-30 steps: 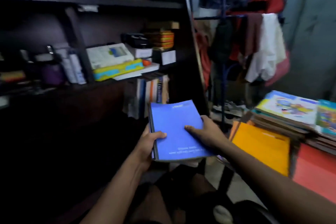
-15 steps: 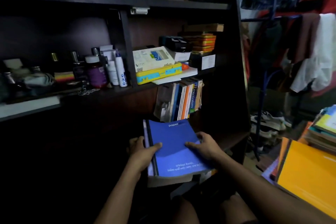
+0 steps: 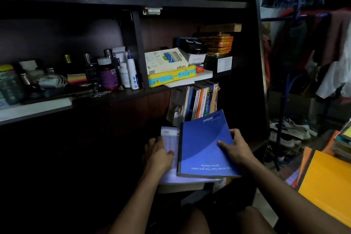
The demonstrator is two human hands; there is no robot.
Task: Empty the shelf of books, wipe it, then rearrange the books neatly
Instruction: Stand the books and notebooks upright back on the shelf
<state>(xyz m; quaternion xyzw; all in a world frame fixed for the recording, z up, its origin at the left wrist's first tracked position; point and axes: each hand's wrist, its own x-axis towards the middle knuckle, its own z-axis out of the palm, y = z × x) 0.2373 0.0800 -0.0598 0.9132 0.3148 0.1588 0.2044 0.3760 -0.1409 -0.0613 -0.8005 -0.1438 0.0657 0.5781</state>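
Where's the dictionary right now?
In the head view the dictionary stands upright among the row of books on the lower shelf, right of centre, just below the yellow and blue case and behind the blue notebook.

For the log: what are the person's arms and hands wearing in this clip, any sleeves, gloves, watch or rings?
Both forearms are bare as far as the frame shows, with no sleeves in view. The left hand and right hand have no gloves. No watch, bracelet or ring is visible, though the dim light could hide a thin one.
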